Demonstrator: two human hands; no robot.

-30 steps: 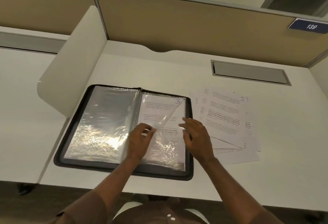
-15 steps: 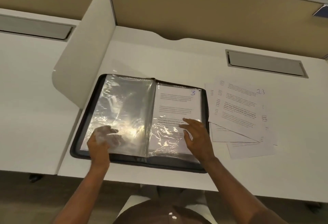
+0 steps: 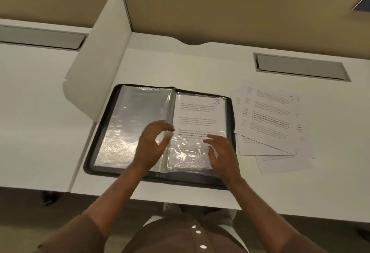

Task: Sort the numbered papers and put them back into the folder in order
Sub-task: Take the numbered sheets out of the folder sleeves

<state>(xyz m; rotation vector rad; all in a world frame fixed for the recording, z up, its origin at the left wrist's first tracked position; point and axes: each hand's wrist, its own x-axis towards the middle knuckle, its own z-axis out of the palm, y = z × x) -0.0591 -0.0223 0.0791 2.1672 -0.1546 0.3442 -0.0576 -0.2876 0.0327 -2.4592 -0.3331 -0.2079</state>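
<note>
Under both hands, an open black folder point(image 3: 230, 184) is lying flat on the white surface point(image 3: 180, 66), its clear plastic sleeves spread left and right of the spine. The left hand point(image 3: 152, 146) is hovering over the lower part of the spine, fingers point(image 3: 160, 126) loosely curved and spread, thumb apart from them, gripping nothing; whether the fingertips are touching the plastic cannot be told. The right hand point(image 3: 222, 152) is lying over the lower half of the right-hand page, fingers straight and slightly fanned, pointing toward the spine and holding nothing; they seem to be resting on the sleeve, though contact is not certain.

Just beyond the right fingers, inside the right-hand sleeve, a printed sheet point(image 3: 198, 112) is sitting with a blue handwritten "3" point(image 3: 216, 101) at its top right corner. Left of the left fingers, the left sleeve page point(image 3: 140, 112) is showing only glare and crinkled plastic.

Right of the right hand, just beside the folder's edge, a loose pile of papers point(image 3: 270, 124) is lying fanned on the surface, overlapping at different angles. The top sheet is carrying a faint handwritten number near its top right corner, reading roughly as "13". The numbers on the lower sheets are not legible.

Beyond the papers, a grey cable tray point(image 3: 300, 68) is sitting recessed in the surface. A white divider panel point(image 3: 96, 68) is standing left of the folder.
</note>
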